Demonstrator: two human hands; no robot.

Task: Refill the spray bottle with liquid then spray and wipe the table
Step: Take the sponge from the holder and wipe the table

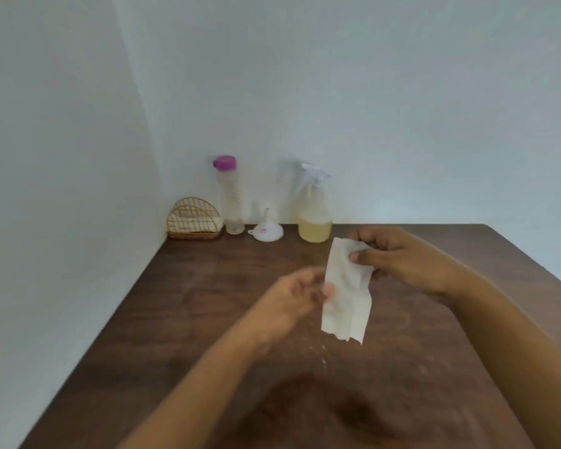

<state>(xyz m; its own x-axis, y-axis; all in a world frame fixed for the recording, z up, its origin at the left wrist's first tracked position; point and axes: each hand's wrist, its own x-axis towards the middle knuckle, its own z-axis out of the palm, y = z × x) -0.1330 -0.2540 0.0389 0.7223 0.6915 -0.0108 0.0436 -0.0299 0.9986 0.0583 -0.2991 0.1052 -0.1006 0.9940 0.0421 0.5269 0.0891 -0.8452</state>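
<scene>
- Right hand (399,257): paper towel (345,293) is pinched at its top edge, hanging above the table (182,286).
- Left hand (292,299): blurred, fingers loosely spread, towel's left edge is touched; grip cannot be told.

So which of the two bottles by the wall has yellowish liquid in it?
The spray bottle, the one with the white trigger head, right of the funnel. Its lower part holds yellowish liquid. The tall bottle with the purple cap looks clear and nearly empty.

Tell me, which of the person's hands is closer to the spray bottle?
The right hand, pinching the paper towel, is just in front of the spray bottle, slightly right. The left hand is farther forward, by the towel's left edge.
</scene>
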